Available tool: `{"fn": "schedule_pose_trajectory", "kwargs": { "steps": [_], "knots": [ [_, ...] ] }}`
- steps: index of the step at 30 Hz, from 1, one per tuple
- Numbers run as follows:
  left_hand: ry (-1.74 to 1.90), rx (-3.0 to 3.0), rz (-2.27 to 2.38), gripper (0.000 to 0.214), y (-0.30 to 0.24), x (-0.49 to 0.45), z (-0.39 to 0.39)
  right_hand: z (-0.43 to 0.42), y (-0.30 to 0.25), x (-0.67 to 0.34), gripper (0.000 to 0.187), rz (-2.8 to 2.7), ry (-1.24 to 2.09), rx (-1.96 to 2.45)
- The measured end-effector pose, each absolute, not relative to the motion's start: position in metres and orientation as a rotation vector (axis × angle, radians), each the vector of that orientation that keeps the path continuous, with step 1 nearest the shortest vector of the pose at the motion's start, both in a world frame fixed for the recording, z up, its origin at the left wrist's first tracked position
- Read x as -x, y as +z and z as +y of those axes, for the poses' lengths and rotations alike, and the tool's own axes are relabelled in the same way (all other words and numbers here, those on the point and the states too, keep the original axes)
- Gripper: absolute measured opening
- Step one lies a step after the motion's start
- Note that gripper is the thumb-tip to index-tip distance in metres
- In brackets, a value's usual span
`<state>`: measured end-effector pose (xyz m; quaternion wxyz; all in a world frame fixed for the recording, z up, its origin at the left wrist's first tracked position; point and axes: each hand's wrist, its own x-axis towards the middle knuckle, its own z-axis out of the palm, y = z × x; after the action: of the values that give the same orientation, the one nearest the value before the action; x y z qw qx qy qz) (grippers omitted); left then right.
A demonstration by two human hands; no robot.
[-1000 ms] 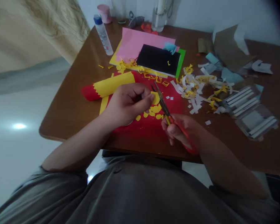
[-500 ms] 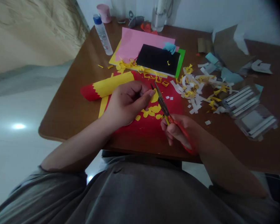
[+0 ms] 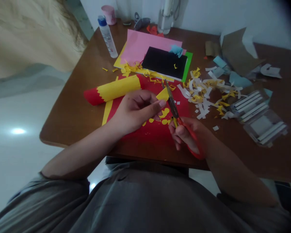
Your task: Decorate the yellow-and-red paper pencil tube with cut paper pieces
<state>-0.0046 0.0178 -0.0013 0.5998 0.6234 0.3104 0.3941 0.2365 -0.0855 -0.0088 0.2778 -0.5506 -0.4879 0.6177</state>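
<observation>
Paper roll (image 3: 111, 89), red and yellow, lies on the brown desk (image 3: 68, 116) below a glue bottle (image 3: 107, 37). Beside it, the left hand (image 3: 137, 110) hovers over a red paper sheet (image 3: 155, 137) dotted with yellow cutouts. Its fingers (image 3: 147, 106) are drawn in narrow, pinching a yellow paper piece (image 3: 163, 94) that sticks out past them, above the middle of the sheet. Farther up, black paper (image 3: 163, 63) rests on pink paper (image 3: 145, 45). The scissors (image 3: 176, 111) have red handles, and their blades stand right at that piece's right edge. The right hand (image 3: 185, 136) curls its fingers (image 3: 178, 137) tightly through the handles. Farther right lie white and yellow paper scraps (image 3: 201, 92), then a clear plastic case (image 3: 259, 121) of white strips, with brown cardboard (image 3: 237, 45) behind.
</observation>
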Motion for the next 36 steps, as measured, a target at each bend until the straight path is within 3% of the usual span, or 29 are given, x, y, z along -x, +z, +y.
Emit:
{"fn": "schedule_pose_trajectory", "kwargs": {
  "steps": [9,36],
  "knots": [
    [1.092,-1.355,0.74,0.044,-0.0083,0.0007,0.0186,-0.0878,-0.0081,-0.2334,0.076,-1.311,1.659,1.405],
    [1.156,-1.482,0.778,0.043,-0.0066,0.0016,0.0144,-0.0864,-0.0121,-0.238,0.073,-1.292,1.75,1.434]
  ]
}}
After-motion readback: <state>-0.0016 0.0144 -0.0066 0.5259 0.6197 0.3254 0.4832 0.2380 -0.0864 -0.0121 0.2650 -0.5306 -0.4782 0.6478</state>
